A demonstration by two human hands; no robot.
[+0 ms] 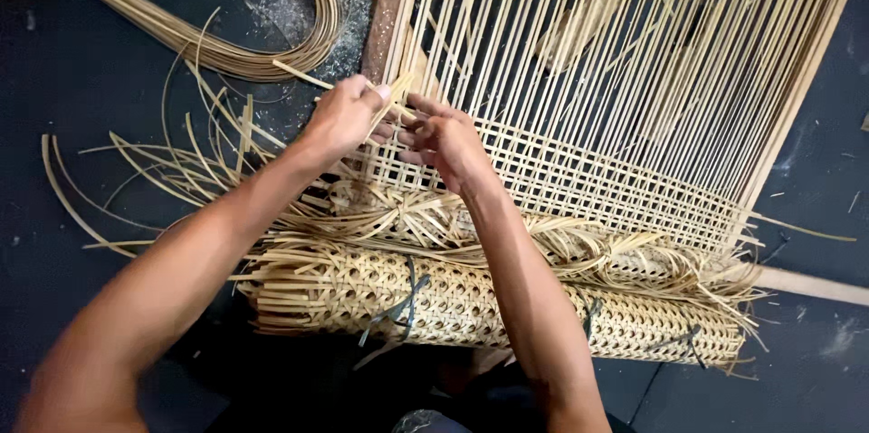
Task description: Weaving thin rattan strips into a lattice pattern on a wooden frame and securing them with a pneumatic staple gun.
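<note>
Rolled cane webbing (471, 306) on dark floor (72, 62); both hands (398, 125) pinch a cane strip (303, 76).

- The upright cane strands (634, 53), filling the upper right of the frame, were seen in pale straw yellow.
- An open square grid was shown in the woven band (597, 184) at centre.
- A golden-tan honeycomb lattice was displayed by the rolled cane webbing (471, 306) at lower centre.
- The floor (81, 71) was rendered in dark blue-grey, speckled with pale dust.
</note>
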